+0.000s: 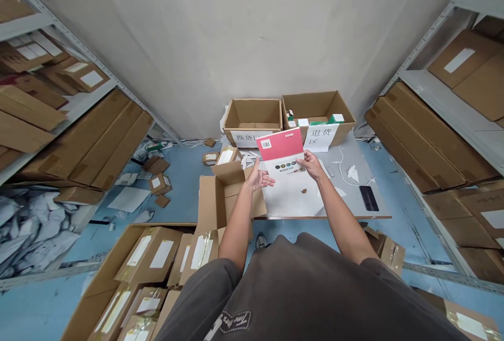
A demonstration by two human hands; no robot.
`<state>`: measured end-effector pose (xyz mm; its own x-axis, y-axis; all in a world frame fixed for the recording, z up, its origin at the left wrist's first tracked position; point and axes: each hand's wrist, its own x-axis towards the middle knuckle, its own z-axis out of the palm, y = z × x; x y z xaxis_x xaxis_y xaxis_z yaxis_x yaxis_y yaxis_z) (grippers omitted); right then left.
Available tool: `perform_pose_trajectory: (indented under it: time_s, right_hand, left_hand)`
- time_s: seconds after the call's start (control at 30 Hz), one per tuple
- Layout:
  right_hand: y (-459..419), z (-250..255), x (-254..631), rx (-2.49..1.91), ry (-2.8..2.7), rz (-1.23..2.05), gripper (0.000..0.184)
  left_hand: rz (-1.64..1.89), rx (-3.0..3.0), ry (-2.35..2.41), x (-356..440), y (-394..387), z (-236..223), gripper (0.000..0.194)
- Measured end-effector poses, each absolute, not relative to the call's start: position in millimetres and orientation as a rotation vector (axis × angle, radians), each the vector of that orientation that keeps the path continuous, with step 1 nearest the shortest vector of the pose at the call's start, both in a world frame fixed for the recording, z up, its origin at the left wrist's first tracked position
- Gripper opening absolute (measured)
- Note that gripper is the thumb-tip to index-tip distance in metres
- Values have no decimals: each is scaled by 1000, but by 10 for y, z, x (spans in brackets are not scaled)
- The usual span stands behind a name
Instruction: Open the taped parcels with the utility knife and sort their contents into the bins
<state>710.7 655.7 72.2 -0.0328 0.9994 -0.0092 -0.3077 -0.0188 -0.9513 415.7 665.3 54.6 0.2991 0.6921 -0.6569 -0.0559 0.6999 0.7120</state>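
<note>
A book (280, 146) with a pink and white cover, a barcode and a row of small round pictures is tilted above the table. My right hand (311, 165) grips its lower right edge, thumb on the cover. At the book's left edge my left hand (259, 177) is open, palm up and fingers spread; I cannot tell whether it touches the book. Beneath them lies a large white sheet (289, 199) on the grey table (364, 165). An open cardboard box (210, 202) stands just left of my left forearm.
Two labelled cartons stand along the wall: a left one (255, 112) and a right one (315, 103) holding green and white boxes. A phone (369, 198) with a white cable lies at the right. A big carton (100, 283) of parcels is at lower left. Loaded shelves flank both sides.
</note>
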Motion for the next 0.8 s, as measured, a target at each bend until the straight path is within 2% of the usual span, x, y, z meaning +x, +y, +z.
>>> perform_pose_trajectory:
  time_s: [0.07, 0.2, 0.3, 0.43, 0.6, 0.8]
  right_hand:
    - [6605, 781, 7209, -962, -1034, 1368, 47]
    - [6628, 803, 7296, -1022, -1170, 1210, 34]
    - [6562, 715, 7214, -1102, -1163, 1055, 35]
    - [6423, 563, 7011, -1158, -909, 1119, 54]
    - [6306, 567, 6902, -1044, -776, 1364, 66]
    - [6261, 704, 6913, -994, -734, 1374, 67]
  left_hand:
    - [593, 647, 1024, 4186, 6670, 626, 102]
    - [802, 752, 834, 4357, 6710, 753, 71]
    - [923, 862, 752, 4492, 6720, 786, 81]
    - [1031, 931, 758, 4591, 6682, 757, 99]
    - [1034, 937, 841, 4611, 6642, 705, 103]
    - [1032, 918, 795, 4616, 6640, 746, 109]
